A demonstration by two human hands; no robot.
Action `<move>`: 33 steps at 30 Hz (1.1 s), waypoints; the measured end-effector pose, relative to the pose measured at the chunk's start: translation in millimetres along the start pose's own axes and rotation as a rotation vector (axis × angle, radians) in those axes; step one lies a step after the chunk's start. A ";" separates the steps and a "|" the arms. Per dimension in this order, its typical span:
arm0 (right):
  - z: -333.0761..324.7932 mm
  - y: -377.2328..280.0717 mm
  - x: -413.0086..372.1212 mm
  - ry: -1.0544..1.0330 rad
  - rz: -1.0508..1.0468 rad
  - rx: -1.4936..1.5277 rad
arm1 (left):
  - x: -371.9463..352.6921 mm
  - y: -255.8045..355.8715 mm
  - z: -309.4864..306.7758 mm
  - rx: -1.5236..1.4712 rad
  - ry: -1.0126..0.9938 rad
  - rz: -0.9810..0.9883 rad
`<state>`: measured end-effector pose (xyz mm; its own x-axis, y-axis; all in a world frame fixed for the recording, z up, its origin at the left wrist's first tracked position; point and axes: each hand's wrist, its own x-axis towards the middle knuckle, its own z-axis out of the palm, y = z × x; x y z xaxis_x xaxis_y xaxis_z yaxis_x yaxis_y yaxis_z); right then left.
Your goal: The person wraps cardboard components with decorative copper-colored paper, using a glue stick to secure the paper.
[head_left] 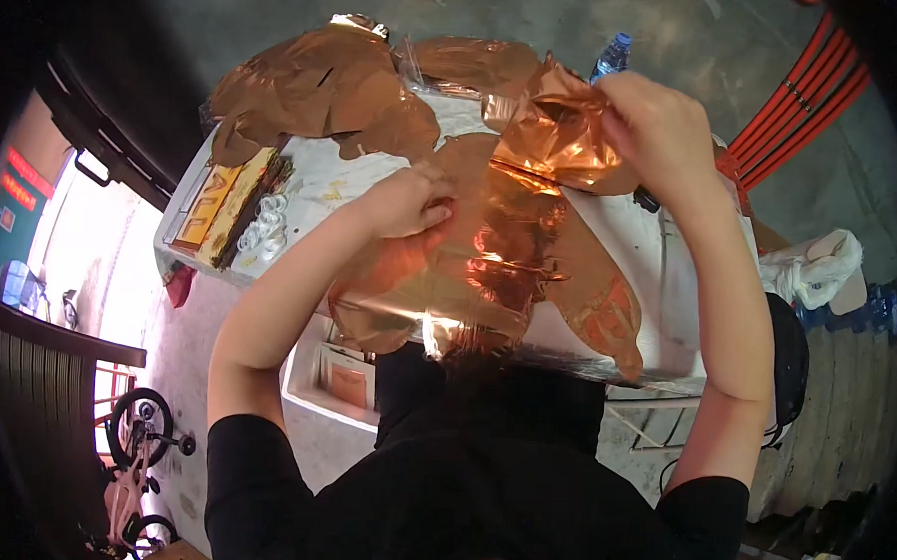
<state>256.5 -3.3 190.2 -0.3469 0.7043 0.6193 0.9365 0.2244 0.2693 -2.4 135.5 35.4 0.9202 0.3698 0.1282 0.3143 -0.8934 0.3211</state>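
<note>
Shiny copper-coloured foil balloon sheets lie flat across a white table [626, 228]. My left hand [412, 200] rests with curled fingers on the near foil sheet [471, 231], at its left part. Up and to the right, my right hand [650, 124] pinches a crumpled, folded part of the foil [560, 135] and holds it raised. Another flat foil shape [347, 85] lies at the far left of the table. A rounded foil limb [607, 317] stretches toward the near right edge.
A yellow packet [216, 215] and clear plastic rings [262, 230] sit at the table's left. Behind my right hand stands a water bottle [613, 57]. Red pipes [797, 95] are at the upper right, a white bag [814, 268] at the right.
</note>
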 end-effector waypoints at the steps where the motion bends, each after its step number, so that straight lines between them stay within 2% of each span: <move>1: 0.9 3.9 3.6 0.008 0.015 -0.017 | -3.5 -1.3 9.1 0.006 0.070 0.033; 5: 7.5 21.1 15.2 0.012 0.079 -0.070 | -12.1 7.3 29.0 0.071 0.205 0.063; 12: 6.2 31.8 35.3 0.121 0.154 -0.135 | -12.6 8.3 35.8 -0.056 0.242 0.036; 14: -5.8 16.9 40.6 0.255 0.079 -0.146 | -13.0 10.2 34.8 -0.078 0.256 0.042; 15: -10.3 2.3 39.5 0.355 -0.009 -0.034 | -12.7 9.3 37.0 -0.076 0.260 0.045; 18: -4.9 -46.3 13.1 0.218 -0.223 0.062 | -14.8 9.9 41.4 -0.049 0.342 0.055; 19: -10.1 -66.3 0.7 -0.064 -0.226 0.083 | -15.1 17.0 34.6 -0.080 0.261 -0.019; 20: -4.0 -75.7 -19.1 -0.026 -0.229 0.458 | -16.3 20.1 31.9 -0.114 0.177 -0.093; 21: 6.6 -92.5 -38.6 0.062 -0.411 0.073 | -17.6 16.2 34.8 -0.119 0.181 -0.100; 23: 24.3 -107.7 -73.7 -0.067 -0.494 0.221 | -18.0 7.0 41.2 0.038 0.270 0.031; 26: 36.0 -116.8 -105.7 -0.163 -0.523 0.286 | -16.4 11.5 41.2 -0.087 0.312 0.024; 33: 38.3 -109.4 -114.3 0.026 -0.556 0.359 | -16.3 11.2 41.8 -0.092 0.298 0.017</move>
<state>195.6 -82.6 61.7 -0.7806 0.4030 0.4778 0.5745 0.7638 0.2943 -4.1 108.8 -2.4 0.8119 0.4261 0.3990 0.2650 -0.8781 0.3985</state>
